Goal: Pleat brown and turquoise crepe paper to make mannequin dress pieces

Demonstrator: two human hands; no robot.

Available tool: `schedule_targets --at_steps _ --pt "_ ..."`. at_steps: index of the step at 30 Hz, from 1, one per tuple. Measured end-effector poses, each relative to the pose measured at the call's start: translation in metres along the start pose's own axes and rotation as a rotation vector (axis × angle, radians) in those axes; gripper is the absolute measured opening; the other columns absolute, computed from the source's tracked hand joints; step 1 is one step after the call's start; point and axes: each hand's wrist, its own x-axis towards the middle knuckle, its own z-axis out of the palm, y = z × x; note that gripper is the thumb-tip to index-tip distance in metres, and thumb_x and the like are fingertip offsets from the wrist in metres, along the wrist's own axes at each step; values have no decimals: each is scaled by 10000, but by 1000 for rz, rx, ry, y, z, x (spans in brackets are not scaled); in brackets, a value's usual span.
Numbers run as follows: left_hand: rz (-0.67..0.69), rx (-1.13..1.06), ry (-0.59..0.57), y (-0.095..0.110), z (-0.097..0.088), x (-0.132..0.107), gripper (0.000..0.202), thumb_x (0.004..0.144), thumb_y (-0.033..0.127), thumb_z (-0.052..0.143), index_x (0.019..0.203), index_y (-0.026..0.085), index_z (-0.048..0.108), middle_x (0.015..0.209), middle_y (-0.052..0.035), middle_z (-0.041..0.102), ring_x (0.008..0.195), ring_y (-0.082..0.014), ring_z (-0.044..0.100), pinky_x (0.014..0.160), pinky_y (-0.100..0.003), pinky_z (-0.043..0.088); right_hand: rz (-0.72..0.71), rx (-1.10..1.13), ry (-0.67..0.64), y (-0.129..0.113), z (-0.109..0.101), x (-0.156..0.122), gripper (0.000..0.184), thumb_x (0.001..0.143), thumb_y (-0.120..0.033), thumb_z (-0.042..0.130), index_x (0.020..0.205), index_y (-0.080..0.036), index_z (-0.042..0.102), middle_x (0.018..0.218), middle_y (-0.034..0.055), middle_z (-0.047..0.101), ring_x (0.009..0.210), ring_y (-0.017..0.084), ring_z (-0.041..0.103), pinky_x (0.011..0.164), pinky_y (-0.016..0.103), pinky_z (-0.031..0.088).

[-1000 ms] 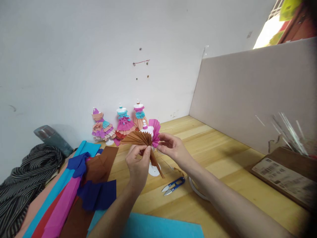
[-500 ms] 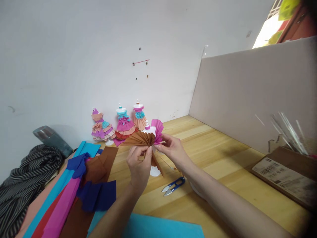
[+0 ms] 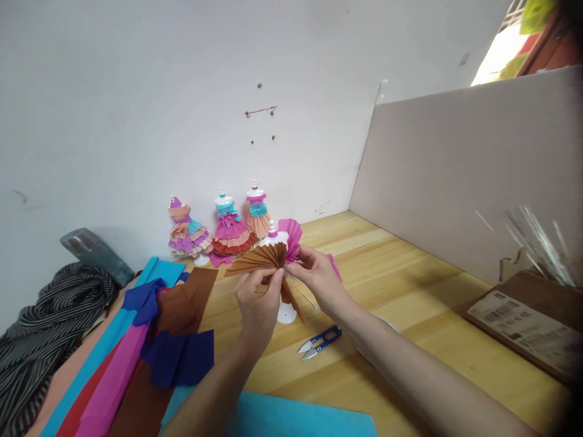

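Observation:
A small white mannequin (image 3: 279, 240) on a round white base (image 3: 286, 314) stands on the wooden table (image 3: 423, 340). My left hand (image 3: 257, 303) pinches a pleated brown paper fan (image 3: 257, 256) at its waist. My right hand (image 3: 315, 274) pinches the pleated pink paper (image 3: 291, 233) on the mannequin's right side. Both hands are closed on the paper, fingertips nearly touching. A tail of brown paper hangs down between them.
Three finished paper-dress mannequins (image 3: 228, 224) stand against the wall. Crepe paper strips (image 3: 136, 340) lie at left, a cyan sheet (image 3: 291, 419) near me, blue thread snips (image 3: 319, 341) by my right forearm. A striped cloth (image 3: 50, 321) lies far left, a cardboard box (image 3: 528, 321) at right.
My hands have drawn closer together at the mannequin's waist. The view shifted slightly; a bit of pink paper now shows behind my right hand.

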Motion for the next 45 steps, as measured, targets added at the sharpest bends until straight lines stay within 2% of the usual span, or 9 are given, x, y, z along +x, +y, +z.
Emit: schedule_targets --at_steps 7,12,22,32,38,45 --pt "-197 -134 -47 -5 0 2 130 705 277 708 618 183 687 561 8 631 540 -128 566 554 -244 455 12 -14 -78 -8 -2 -2 208 671 -324 736 837 -205 696 889 39 704 837 206 621 772 333 479" --pt "-232 -183 -32 -8 0 2 124 702 279 707 622 187 689 581 6 642 560 -132 570 571 -249 465 24 -35 -89 -6 -2 -2 270 629 -316 788 862 -210 702 927 40 705 865 210 623 790 338 482" --pt "-197 -148 -50 -8 0 -2 139 724 268 689 611 190 667 570 16 625 557 -127 558 560 -238 449 6 30 -32 4 2 0 221 664 -363 755 801 -213 668 846 28 701 751 185 624 736 326 501" --pt "-78 -57 -36 -5 -2 -2 141 743 253 676 611 202 674 553 24 656 530 -118 578 541 -221 449 0 42 26 6 7 -1 246 641 -368 759 783 -215 628 806 20 672 688 177 610 630 299 491" --pt "-30 -19 -10 -2 -4 1 179 751 266 670 590 187 655 540 20 644 518 -115 574 535 -219 441 -28 -4 23 5 8 -3 181 692 -332 720 783 -211 621 802 28 673 766 193 620 722 320 496" --pt "-40 5 -7 1 -7 7 137 732 229 674 605 184 651 551 20 631 538 -114 564 561 -216 446 -50 -81 -100 1 4 -6 263 696 -299 706 930 -194 645 1002 64 680 983 239 619 848 370 491"
